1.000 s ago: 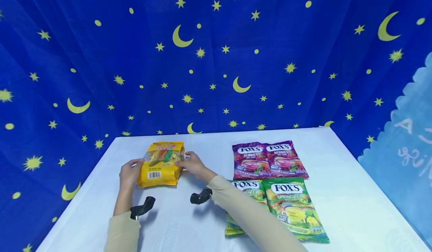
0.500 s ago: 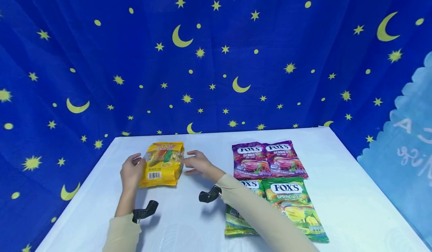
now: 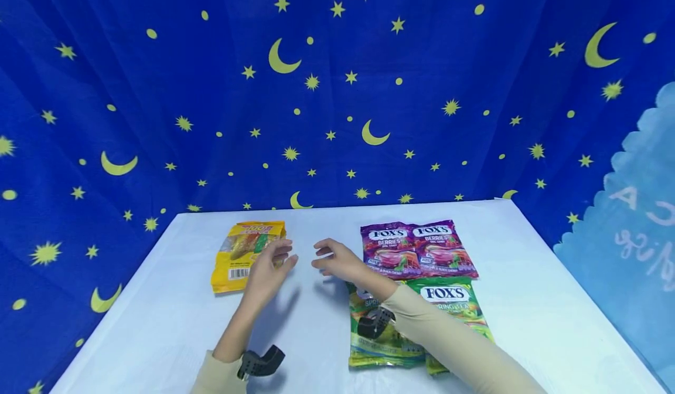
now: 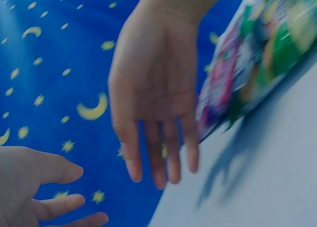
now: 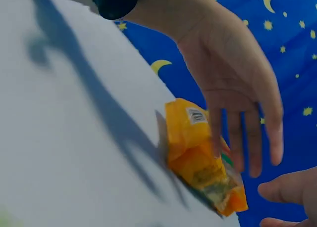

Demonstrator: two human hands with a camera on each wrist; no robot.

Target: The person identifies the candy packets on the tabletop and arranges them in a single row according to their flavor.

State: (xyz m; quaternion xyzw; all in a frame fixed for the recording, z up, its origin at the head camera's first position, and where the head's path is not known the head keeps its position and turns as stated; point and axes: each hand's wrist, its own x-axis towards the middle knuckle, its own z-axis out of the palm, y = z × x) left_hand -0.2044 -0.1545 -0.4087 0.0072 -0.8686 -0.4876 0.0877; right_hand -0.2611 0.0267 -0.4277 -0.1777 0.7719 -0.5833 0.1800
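Note:
A yellow candy bag (image 3: pixel 224 271) with a clear window and barcode lies at the left of the white table. My left hand (image 3: pixel 263 274) hovers just right of it, covering part of it in the head view, fingers loosely bent. Facing it across a small gap, my right hand (image 3: pixel 345 263) is in the air left of two purple FOX'S Berries candy bags (image 3: pixel 387 253). Neither hand holds anything. Two green FOX'S Spring Tea candy bags (image 3: pixel 377 347) lie nearer me, partly hidden under the right forearm. In the right wrist view, the yellow bag (image 5: pixel 190 143) shows beyond the left hand.
The white table (image 3: pixel 311 347) ends at a blue curtain (image 3: pixel 327 101) with yellow moons and stars. A light blue panel (image 3: pixel 633 218) with white writing stands at the right. Black wrist mounts (image 3: pixel 262 362) sit on both forearms.
Both hands have let go of the yellow bag, which stays at the left. The left hand has swung right across it, and the right hand has drawn off rightward towards the purple bags.

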